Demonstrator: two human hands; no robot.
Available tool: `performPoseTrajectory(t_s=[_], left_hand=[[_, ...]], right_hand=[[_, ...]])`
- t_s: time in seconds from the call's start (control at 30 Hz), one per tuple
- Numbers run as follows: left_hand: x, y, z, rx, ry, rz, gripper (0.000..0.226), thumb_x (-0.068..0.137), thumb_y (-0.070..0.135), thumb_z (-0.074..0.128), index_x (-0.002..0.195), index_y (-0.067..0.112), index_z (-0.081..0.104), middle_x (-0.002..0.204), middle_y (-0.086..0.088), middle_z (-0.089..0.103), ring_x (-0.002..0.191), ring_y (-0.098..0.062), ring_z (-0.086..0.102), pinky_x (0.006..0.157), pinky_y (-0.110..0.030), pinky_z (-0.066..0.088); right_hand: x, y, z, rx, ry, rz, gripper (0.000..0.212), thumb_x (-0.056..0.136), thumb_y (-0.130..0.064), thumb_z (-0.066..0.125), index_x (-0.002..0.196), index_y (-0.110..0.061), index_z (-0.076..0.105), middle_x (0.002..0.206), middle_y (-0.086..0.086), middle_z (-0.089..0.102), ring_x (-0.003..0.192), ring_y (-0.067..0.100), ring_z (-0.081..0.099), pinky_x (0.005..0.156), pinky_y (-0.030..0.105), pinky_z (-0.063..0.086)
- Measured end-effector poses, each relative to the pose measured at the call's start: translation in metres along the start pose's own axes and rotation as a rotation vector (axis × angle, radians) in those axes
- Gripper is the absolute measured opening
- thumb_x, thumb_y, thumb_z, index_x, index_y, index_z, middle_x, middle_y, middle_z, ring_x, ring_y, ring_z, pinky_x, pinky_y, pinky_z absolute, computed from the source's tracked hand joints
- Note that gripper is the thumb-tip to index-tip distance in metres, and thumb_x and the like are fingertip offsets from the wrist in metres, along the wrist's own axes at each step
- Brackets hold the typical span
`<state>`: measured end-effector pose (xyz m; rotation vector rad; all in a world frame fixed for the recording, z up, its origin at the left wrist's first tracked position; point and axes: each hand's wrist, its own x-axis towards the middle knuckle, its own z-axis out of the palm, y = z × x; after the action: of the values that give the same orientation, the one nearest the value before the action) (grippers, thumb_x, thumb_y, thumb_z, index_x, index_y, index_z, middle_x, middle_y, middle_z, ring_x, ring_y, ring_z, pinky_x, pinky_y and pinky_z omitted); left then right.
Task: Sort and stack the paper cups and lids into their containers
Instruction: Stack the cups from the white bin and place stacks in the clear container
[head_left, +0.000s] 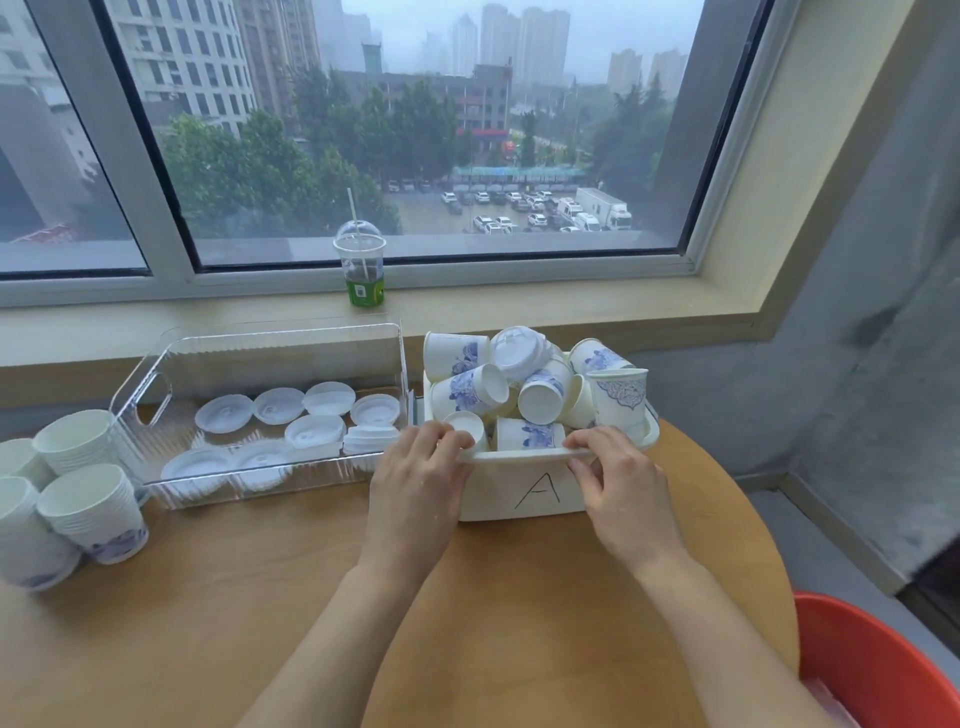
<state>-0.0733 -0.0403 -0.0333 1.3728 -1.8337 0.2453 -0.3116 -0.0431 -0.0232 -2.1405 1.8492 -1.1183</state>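
A white bin marked "A" (524, 493) stands on the round wooden table, heaped with loose blue-patterned paper cups (470, 389) and a clear lid (519, 351). My left hand (415, 483) grips the bin's near rim at its left corner, fingers curled over the edge. My right hand (618, 478) grips the same rim at the right corner. To the left, a clear plastic tray (260, 488) holds several white lids (317, 431). Stacks of nested paper cups (93, 509) stand at the far left of the table.
A plastic drink cup with a dome lid and straw (361, 265) stands on the window sill behind the tray. A red tub (883, 670) sits low at the right, beside the table edge. The wall corner rises at the right.
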Motion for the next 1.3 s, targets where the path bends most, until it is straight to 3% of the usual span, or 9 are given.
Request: performPoseTrajectory(t_s=[0.1,0.43,0.67,1.0,1.17,1.3], left_hand=[[-0.016,0.009,-0.011,-0.004,0.003,0.028,0.022,0.088,0.015,0.083,0.106,0.018,0.070,0.105,0.004,0.065,0.093,-0.024,0.062,0.075,-0.035,0.050],[-0.076,0.016,-0.056,-0.022,0.029,0.043,0.019,0.092,0.013,0.077,0.110,0.017,0.072,0.107,0.003,0.066,0.091,-0.027,0.061,0.072,-0.041,0.052],[-0.111,-0.004,-0.097,-0.008,0.077,-0.033,0.018,0.093,0.021,0.071,0.110,0.017,0.073,0.110,0.006,0.065,0.095,-0.025,0.061,0.073,-0.039,0.052],[-0.140,-0.034,-0.137,0.062,0.113,-0.143,0.020,0.094,0.023,0.069,0.111,0.015,0.075,0.112,0.002,0.067,0.103,-0.024,0.060,0.077,-0.038,0.051],[-0.144,-0.050,-0.148,0.063,0.108,-0.215,0.024,0.093,0.027,0.067,0.113,0.017,0.075,0.115,0.004,0.066,0.104,-0.023,0.061,0.083,-0.036,0.050],[-0.139,-0.061,-0.151,0.023,0.121,-0.260,0.025,0.091,0.024,0.069,0.113,0.017,0.075,0.116,0.006,0.065,0.107,-0.020,0.061,0.082,-0.033,0.049]], right_hand=[[-0.022,-0.005,-0.012,-0.002,-0.006,0.021,0.015,0.099,-0.017,0.068,0.110,-0.027,0.071,0.107,-0.018,0.064,0.079,0.002,0.060,0.072,0.006,0.034],[-0.085,-0.035,-0.030,0.015,-0.033,-0.012,0.015,0.099,-0.018,0.069,0.108,-0.029,0.069,0.106,-0.020,0.064,0.075,-0.003,0.060,0.069,0.006,0.037],[-0.107,-0.072,-0.010,0.074,-0.035,-0.098,0.016,0.096,-0.017,0.072,0.106,-0.029,0.069,0.103,-0.022,0.063,0.073,-0.011,0.054,0.069,0.010,0.040],[-0.117,-0.117,0.017,0.127,-0.069,-0.180,0.015,0.096,-0.020,0.073,0.107,-0.030,0.070,0.106,-0.022,0.064,0.076,-0.004,0.054,0.071,0.020,0.048],[-0.119,-0.131,0.028,0.161,-0.112,-0.200,0.019,0.098,-0.021,0.071,0.114,-0.031,0.069,0.112,-0.022,0.063,0.081,-0.007,0.050,0.074,0.021,0.047],[-0.118,-0.136,0.035,0.202,-0.161,-0.228,0.029,0.098,-0.022,0.071,0.125,-0.031,0.069,0.123,-0.022,0.061,0.086,-0.007,0.050,0.082,0.027,0.056]])
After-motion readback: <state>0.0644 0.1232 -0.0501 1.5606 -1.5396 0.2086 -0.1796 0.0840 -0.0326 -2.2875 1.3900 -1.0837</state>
